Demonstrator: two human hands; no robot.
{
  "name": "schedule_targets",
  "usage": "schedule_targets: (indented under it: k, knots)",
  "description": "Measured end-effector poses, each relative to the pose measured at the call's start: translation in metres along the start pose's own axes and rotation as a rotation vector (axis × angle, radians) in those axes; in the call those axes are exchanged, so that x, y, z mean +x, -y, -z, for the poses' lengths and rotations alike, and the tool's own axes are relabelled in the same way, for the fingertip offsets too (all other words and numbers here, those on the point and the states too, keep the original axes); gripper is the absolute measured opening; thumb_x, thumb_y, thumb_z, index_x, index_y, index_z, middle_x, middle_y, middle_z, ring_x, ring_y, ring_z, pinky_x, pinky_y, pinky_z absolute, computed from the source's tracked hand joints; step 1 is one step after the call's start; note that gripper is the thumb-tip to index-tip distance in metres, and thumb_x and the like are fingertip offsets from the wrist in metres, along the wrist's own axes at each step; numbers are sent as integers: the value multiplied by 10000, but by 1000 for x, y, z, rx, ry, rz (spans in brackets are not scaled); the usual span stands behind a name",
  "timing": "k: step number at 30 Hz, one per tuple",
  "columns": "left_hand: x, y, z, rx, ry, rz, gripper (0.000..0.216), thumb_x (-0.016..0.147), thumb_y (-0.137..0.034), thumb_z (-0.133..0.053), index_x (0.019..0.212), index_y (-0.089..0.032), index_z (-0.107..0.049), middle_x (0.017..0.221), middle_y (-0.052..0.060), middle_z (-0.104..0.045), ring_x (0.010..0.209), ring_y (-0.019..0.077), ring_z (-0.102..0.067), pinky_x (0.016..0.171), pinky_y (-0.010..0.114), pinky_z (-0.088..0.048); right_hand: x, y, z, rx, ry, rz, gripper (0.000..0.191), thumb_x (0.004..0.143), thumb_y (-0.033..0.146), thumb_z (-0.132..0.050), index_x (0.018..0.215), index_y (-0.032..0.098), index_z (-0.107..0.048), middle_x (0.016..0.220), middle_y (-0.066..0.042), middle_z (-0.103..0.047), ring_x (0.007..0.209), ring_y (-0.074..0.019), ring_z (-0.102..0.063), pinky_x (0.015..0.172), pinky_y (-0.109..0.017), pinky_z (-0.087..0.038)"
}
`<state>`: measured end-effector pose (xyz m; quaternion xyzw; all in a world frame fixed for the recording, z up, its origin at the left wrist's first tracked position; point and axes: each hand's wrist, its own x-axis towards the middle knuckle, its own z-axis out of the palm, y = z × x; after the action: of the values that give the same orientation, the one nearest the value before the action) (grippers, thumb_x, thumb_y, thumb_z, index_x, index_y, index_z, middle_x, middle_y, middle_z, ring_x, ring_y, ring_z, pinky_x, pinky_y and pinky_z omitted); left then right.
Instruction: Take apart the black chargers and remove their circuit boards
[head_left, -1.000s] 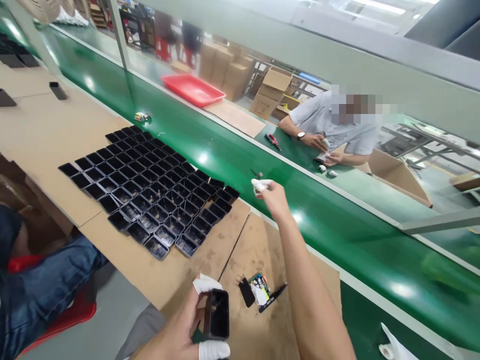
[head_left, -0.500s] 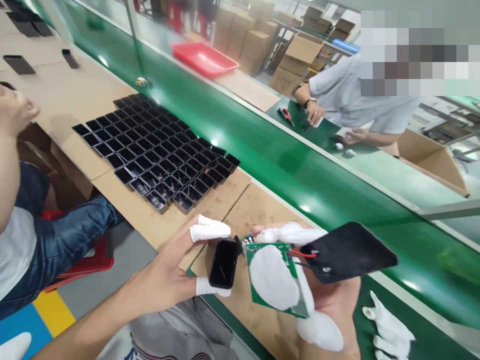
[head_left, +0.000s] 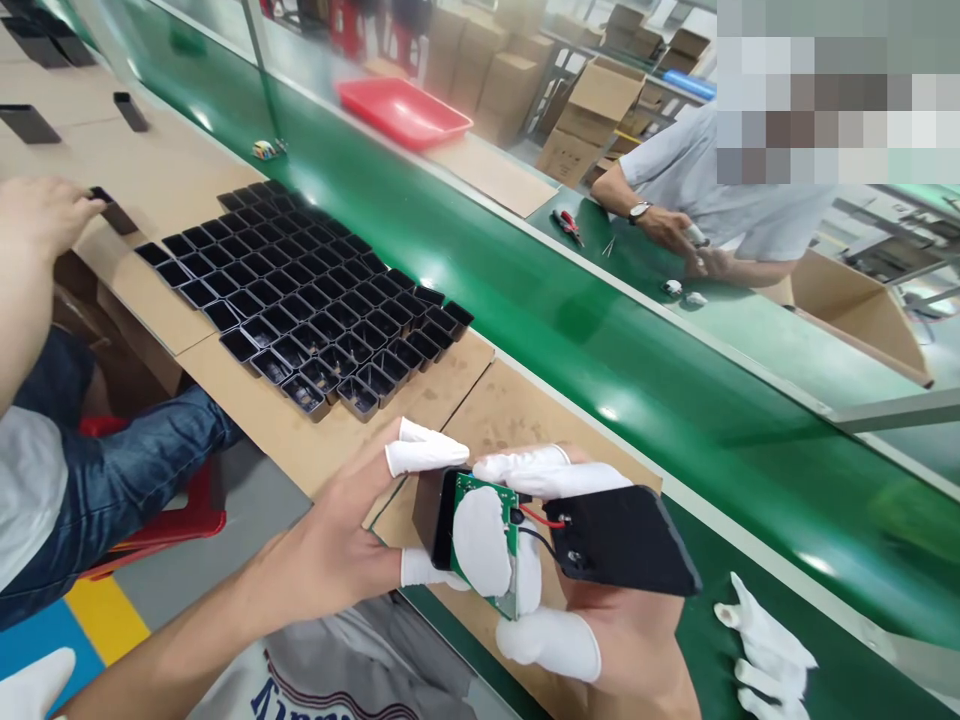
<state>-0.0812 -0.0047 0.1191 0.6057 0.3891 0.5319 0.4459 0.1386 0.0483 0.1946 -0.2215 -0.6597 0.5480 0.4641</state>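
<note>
Circuit board (head_left: 485,548) meets black case (head_left: 430,515); shirt lettering (head_left: 289,702) cropped.

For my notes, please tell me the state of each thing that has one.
Black rectangular plastic case: open, in left hand
Green circuit board, white-patched: at case mouth, in right hand
Flat black plate: apart from case, wired to board
Rows of black plastic cases: open-topped
Brown cardboard box: open

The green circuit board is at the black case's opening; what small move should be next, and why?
Perhaps the right hand should push the circuit board into the black case: one edge appears at the opening, most is outside, and the left hand grips the case.
</note>
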Motion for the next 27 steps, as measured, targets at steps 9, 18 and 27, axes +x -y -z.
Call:
schedule_targets:
  k: [9, 18, 27]
  knots:
    - [-2, 9, 2, -48, 14, -2, 827, 842, -91, -960, 1557, -362, -646, 1536, 111, -666, 1403, 357, -665, 1189, 464, -569, -2, -7, 0, -122, -27, 43, 672, 774, 404, -1076, 1387, 355, -804, 1194, -99, -852, 947, -319, -856, 818, -446, -764]
    - [6, 2, 2, 34, 11, -77, 762, 881, -153, -951, 1557, -335, -652, 1430, 121, -696, 1293, 339, -695, 1106, 452, -589, -1, -7, 0, -120, 40, 11, 746, 779, 330, -1079, 1452, 376, -758, 1132, -62, -837, 856, -278, -838, 786, -421, -754]
    - [10, 2, 2, 45, 13, -101, 740, 885, -180, -960, 1541, -340, -657, 1388, 101, -732, 1223, 309, -724, 1060, 419, -602, -6, -10, 3, -126, 27, -1, 770, 775, 288, -1080, 1469, 375, -760, 1203, -63, -838, 958, -300, -835, 892, -460, -737]
